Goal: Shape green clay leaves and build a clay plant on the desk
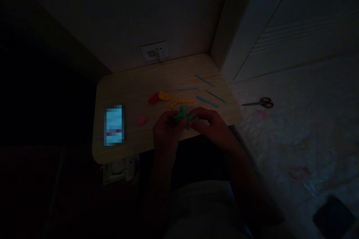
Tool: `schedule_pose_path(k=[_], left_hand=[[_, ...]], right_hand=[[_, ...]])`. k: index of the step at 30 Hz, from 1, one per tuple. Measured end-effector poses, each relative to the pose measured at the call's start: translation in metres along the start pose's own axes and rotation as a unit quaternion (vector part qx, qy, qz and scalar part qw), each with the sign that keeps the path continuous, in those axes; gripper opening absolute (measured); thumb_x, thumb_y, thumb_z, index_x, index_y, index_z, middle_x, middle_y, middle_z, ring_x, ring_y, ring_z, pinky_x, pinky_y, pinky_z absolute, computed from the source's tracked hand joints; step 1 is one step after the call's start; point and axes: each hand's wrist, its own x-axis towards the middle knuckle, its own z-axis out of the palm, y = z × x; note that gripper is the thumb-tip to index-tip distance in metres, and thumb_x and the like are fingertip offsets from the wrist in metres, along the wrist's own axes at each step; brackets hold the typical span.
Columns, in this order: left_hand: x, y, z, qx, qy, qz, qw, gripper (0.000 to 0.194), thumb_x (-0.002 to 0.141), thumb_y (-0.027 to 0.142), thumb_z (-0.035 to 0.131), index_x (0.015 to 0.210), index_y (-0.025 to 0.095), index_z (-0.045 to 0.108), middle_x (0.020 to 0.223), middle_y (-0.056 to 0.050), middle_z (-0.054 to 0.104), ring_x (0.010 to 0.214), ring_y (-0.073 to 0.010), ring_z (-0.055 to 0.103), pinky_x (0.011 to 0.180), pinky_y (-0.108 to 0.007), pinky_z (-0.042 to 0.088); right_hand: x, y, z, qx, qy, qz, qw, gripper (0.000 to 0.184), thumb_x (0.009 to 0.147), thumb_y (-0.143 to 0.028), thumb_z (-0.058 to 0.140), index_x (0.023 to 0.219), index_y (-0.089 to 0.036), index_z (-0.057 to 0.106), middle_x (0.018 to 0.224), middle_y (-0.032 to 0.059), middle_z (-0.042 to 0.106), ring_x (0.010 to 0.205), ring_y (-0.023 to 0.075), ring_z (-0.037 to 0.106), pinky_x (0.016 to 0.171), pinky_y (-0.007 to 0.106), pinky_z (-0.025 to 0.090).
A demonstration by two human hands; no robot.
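Between my two hands, over the front edge of a small wooden table [129, 86], is a green modelling clay piece [183, 114] with several thin arms sticking out. My left hand [167, 129] is closed around its left side. The fingertips of my right hand [209, 123] pinch its right side. Just beyond my hands lies a beaded strip of yellow-orange clay [182, 101]. Behind it are a red clay lump [153, 98] and an orange clay lump [165, 96]. A pink clay lump [142, 120] sits to the left of my left hand.
Several slim blue modelling tools [208, 101] lie at the table's right. A lit phone [114, 125], its screen blurred, lies on the left. A wall socket [155, 51] with a plug is behind the table. Scissors [259, 103] rest on the pale surface to the right.
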Motion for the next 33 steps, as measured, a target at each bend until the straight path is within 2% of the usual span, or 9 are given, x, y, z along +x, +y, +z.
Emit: schedule_pose_path(k=[4, 11, 15, 17, 21, 24, 28, 33], left_hand=[[-0.002, 0.003, 0.004, -0.011, -0.005, -0.018, 1.0, 0.035, 0.066, 0.029, 0.093, 0.094, 0.02, 0.075, 0.088, -0.003, 0.079, 0.08, -0.0184, 0.076, 0.074, -0.03, 0.061], [-0.001, 0.003, 0.004, -0.058, -0.02, -0.044, 0.997, 0.037, 0.063, 0.026, 0.094, 0.093, 0.021, 0.073, 0.095, -0.002, 0.079, 0.09, -0.0192, 0.077, 0.085, -0.032, 0.061], [-0.002, 0.003, 0.005, -0.073, 0.001, -0.051, 0.996, 0.034, 0.064, 0.029, 0.094, 0.09, 0.021, 0.073, 0.093, -0.002, 0.079, 0.088, -0.0189, 0.076, 0.081, -0.03, 0.061], [-0.002, 0.005, 0.005, -0.077, -0.007, -0.059, 0.995, 0.032, 0.064, 0.028, 0.094, 0.088, 0.021, 0.074, 0.092, -0.002, 0.079, 0.087, -0.018, 0.075, 0.08, -0.029, 0.061], [-0.002, 0.009, 0.004, -0.084, -0.026, -0.074, 0.993, 0.024, 0.069, 0.027, 0.09, 0.085, 0.021, 0.073, 0.092, -0.002, 0.078, 0.085, -0.0164, 0.073, 0.079, -0.028, 0.059], [-0.003, 0.011, 0.005, -0.084, -0.027, -0.082, 0.993, 0.022, 0.07, 0.027, 0.089, 0.084, 0.02, 0.073, 0.088, -0.002, 0.077, 0.082, -0.0156, 0.072, 0.078, -0.028, 0.058], [-0.003, 0.012, 0.006, -0.091, -0.017, -0.089, 0.992, 0.025, 0.067, 0.027, 0.09, 0.084, 0.019, 0.073, 0.087, -0.001, 0.076, 0.077, -0.0144, 0.071, 0.075, -0.027, 0.058], [-0.001, 0.013, 0.006, -0.097, -0.001, -0.08, 0.992, 0.024, 0.066, 0.025, 0.09, 0.082, 0.019, 0.073, 0.083, 0.0, 0.075, 0.076, -0.0128, 0.069, 0.074, -0.025, 0.057]], right_hand=[[0.0, 0.001, 0.0, 0.009, -0.014, 0.009, 1.0, 0.013, 0.084, -0.034, 0.079, 0.08, -0.023, 0.074, 0.083, 0.0012, 0.075, 0.086, 0.0219, 0.069, 0.088, 0.038, 0.052], [0.0, 0.002, 0.001, 0.026, 0.041, 0.024, 0.999, 0.006, 0.079, -0.028, 0.078, 0.08, -0.023, 0.075, 0.082, -0.0001, 0.075, 0.084, 0.0217, 0.07, 0.085, 0.038, 0.054], [-0.001, -0.001, 0.003, 0.059, 0.031, 0.013, 0.998, 0.019, 0.075, -0.031, 0.086, 0.086, -0.025, 0.072, 0.09, 0.0005, 0.076, 0.088, 0.0218, 0.071, 0.086, 0.038, 0.057], [-0.001, -0.001, 0.003, 0.081, 0.025, 0.006, 0.996, 0.03, 0.071, -0.031, 0.091, 0.093, -0.026, 0.07, 0.095, 0.0006, 0.076, 0.089, 0.0211, 0.072, 0.086, 0.037, 0.058], [0.0, 0.001, 0.002, 0.132, 0.024, 0.033, 0.99, 0.045, 0.071, -0.036, 0.094, 0.106, -0.027, 0.067, 0.087, -0.0016, 0.071, 0.08, 0.0186, 0.07, 0.076, 0.034, 0.058], [0.001, 0.004, 0.002, 0.147, 0.04, 0.043, 0.987, 0.047, 0.073, -0.041, 0.093, 0.108, -0.027, 0.064, 0.077, -0.0041, 0.068, 0.074, 0.0177, 0.068, 0.071, 0.033, 0.056], [0.002, 0.004, 0.002, 0.169, 0.061, 0.052, 0.982, 0.047, 0.074, -0.043, 0.091, 0.108, -0.027, 0.063, 0.08, -0.0034, 0.071, 0.075, 0.0171, 0.07, 0.072, 0.032, 0.057], [-0.001, 0.004, 0.001, 0.199, 0.035, 0.069, 0.977, 0.052, 0.068, -0.038, 0.095, 0.109, -0.028, 0.065, 0.085, -0.003, 0.072, 0.079, 0.0173, 0.072, 0.075, 0.032, 0.06]])
